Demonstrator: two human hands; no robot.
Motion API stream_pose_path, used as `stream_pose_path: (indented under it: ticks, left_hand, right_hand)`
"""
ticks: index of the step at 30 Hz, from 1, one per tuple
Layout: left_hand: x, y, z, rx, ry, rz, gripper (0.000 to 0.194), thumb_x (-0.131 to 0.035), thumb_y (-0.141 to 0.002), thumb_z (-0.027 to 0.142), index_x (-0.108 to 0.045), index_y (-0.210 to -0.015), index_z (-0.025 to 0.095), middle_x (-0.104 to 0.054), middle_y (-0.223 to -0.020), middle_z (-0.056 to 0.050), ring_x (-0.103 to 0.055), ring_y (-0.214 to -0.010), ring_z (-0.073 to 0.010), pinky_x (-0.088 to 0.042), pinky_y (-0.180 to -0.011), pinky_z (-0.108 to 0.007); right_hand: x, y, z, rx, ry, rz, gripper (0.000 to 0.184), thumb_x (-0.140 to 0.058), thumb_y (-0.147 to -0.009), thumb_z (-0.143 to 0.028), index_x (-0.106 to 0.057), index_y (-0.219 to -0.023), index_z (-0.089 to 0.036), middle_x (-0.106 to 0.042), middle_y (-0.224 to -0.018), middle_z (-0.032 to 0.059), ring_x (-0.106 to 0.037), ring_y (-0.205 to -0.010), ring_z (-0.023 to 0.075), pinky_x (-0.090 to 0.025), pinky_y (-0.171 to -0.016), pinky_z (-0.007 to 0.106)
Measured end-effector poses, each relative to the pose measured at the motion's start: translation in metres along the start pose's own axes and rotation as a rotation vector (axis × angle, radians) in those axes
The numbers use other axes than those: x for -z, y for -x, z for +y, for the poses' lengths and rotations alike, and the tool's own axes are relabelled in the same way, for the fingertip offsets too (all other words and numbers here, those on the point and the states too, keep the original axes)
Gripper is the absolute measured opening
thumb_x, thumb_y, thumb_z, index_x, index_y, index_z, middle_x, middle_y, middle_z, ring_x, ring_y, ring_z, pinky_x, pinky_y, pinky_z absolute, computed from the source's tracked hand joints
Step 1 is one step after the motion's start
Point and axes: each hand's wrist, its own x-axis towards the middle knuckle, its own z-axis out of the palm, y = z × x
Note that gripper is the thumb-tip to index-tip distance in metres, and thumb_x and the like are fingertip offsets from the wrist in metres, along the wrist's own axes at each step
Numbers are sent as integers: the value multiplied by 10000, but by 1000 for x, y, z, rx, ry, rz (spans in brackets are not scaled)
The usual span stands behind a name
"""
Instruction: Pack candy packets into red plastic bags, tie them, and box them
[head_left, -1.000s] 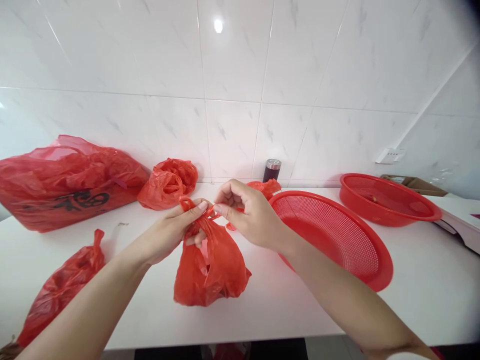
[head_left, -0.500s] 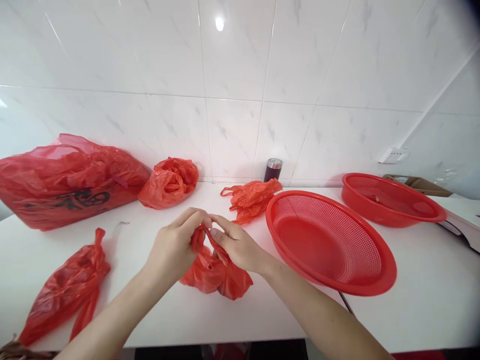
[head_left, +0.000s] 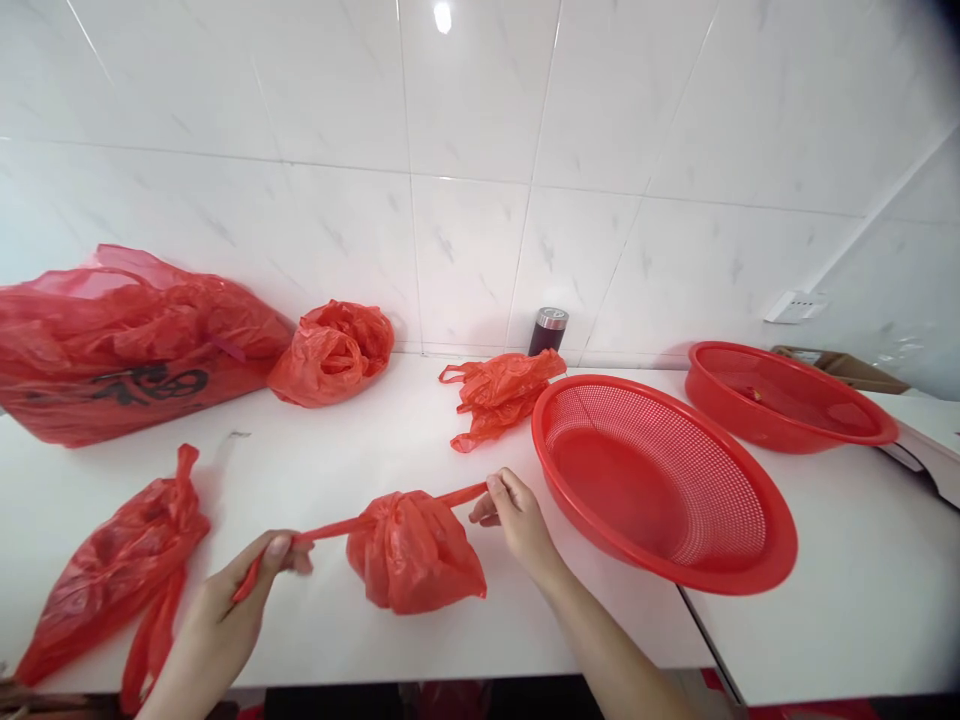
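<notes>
A bunched red plastic bag rests on the white table in front of me, its two handles drawn out to opposite sides. My left hand is closed around one twisted handle, whose end pokes out below the fingers. Between thumb and fingers, my right hand pinches the other handle. Both handles are stretched and meet at the bag's gathered top. What the bag contains is hidden. Close to my left forearm lies another tied red plastic bag.
A red perforated basket stands right of my right hand, with a red basin behind it. By the wall are a dark cup, crumpled red bags, a rounded red bag and a large red bag.
My hands were together above the bag, working its handles. They have moved apart to left and right, pulling the handles taut, and the bag's top is now cinched.
</notes>
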Motion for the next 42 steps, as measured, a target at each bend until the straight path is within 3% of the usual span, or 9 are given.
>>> stream_pose_path:
  ticks: [3, 5, 8, 11, 14, 18, 22, 28, 42]
  left_hand:
    - [-25, -1, 7, -5, 95, 27, 434, -373, -903, 569, -630, -1013, 238, -691, -1120, -77, -610, -1110, -268, -454, -973, -401]
    - [-49, -6, 18, -42, 119, 3, 430, -326, -932, 532, -583, -1094, 228, -635, -1224, -83, -564, -1170, -238, -427, -999, -369]
    - [-80, -15, 26, -17, 45, -132, 387, -271, -952, 508, -551, -947, 240, -700, -908, -31, -659, -839, -201, -510, -760, -300]
    - [-94, -19, 26, 3, -21, -213, 345, -282, -951, 497, -493, -811, 262, -590, -572, 44, -578, -535, -181, -452, -558, -266]
    - [-94, -22, 28, 20, -84, -211, 309, -284, -948, 477, -482, -825, 275, -593, -577, 46, -574, -537, -187, -414, -556, -265]
    - [-91, -27, 32, 64, -176, -205, 340, -240, -949, 494, -491, -864, 282, -603, -591, 30, -580, -550, -197, -386, -545, -264]
    - [-89, -34, 29, 94, -266, -242, 385, -238, -946, 505, -553, -884, 293, -637, -626, 11, -600, -602, -209, -392, -561, -270]
    - [-96, -49, 18, 115, -392, -278, 398, -275, -938, 479, -634, -909, 308, -706, -750, -15, -636, -701, -224, -381, -561, -268]
    - [-106, -59, 12, 35, -638, -263, 379, -302, -936, 392, -653, -882, 259, -731, -762, -67, -642, -649, -229, -366, -594, -297]
  right_hand:
    - [-25, 4, 9, 70, 214, 53, 335, -360, -930, -560, -409, -842, -240, -593, -727, -24, -580, -676, 165, -439, -663, 298]
    - [-43, 9, 8, 80, 373, 5, 354, -492, -857, -591, -420, -915, -250, -583, -754, -36, -559, -650, 167, -417, -625, 291]
    - [-55, 13, 8, 97, 470, -88, 404, -612, -794, -556, -426, -985, -254, -595, -791, -30, -575, -676, 178, -412, -621, 285]
    - [-49, 13, 10, 166, 505, -86, 229, -522, -890, -456, -433, -959, -257, -577, -768, -35, -570, -686, 170, -413, -651, 284]
    - [-39, 15, 5, 190, 547, -38, 225, -487, -908, -468, -438, -951, -252, -554, -752, -30, -549, -680, 170, -414, -666, 292]
    - [-37, 23, -2, 118, 582, -70, 392, -691, -746, -460, -461, -992, -261, -586, -848, -8, -560, -749, 186, -413, -670, 288]
    - [-31, 17, 7, 87, 611, -102, 151, -573, -781, -224, -434, -836, -246, -530, -720, -44, -508, -650, 147, -353, -601, 247]
    - [-14, -3, 33, 75, 533, -26, 154, -491, -787, -233, -343, -747, -243, -385, -590, -77, -387, -516, 124, -277, -487, 219]
    - [-28, 5, 48, 231, 809, -52, 154, -435, -828, -118, -376, -728, -220, -506, -669, -19, -436, -618, 155, -281, -610, 267]
